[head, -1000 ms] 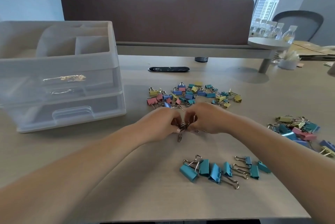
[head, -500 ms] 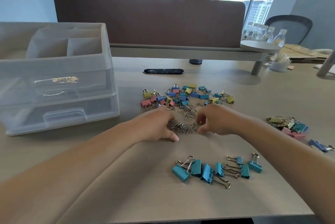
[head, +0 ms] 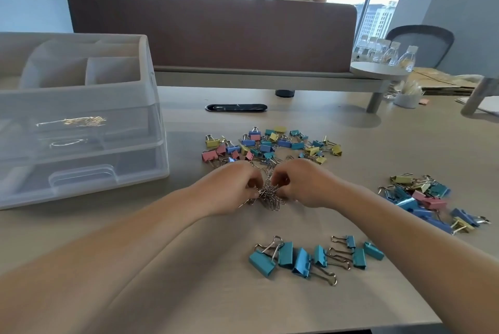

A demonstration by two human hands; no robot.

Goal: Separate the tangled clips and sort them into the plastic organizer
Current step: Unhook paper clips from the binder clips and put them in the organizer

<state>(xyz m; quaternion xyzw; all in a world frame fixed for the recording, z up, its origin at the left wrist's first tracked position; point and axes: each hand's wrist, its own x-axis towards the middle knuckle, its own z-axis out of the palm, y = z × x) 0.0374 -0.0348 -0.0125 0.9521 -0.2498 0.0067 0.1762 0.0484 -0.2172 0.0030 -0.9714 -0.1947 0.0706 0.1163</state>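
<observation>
A tangle of silver paper clips (head: 268, 194) lies on the table between my hands. My left hand (head: 232, 189) pinches it from the left and my right hand (head: 303, 183) pinches it from the right, fingers curled into the wire. Behind them is a mixed heap of coloured binder clips (head: 270, 144). A row of teal and blue binder clips (head: 313, 256) lies in front. The clear plastic organizer (head: 81, 144) stands at the left, with gold clips showing through its upper drawer.
Another heap of mixed binder clips (head: 429, 201) sits at the right. A black cable slot (head: 236, 108) is set in the table. A brown divider panel (head: 213, 28) closes the far side, with a person standing behind. Water bottles (head: 388, 54) stand on a round shelf.
Both hands spread apart over the paper clips half a second ago and have closed in again, gathering the tangle into a tighter bunch between the fingertips.
</observation>
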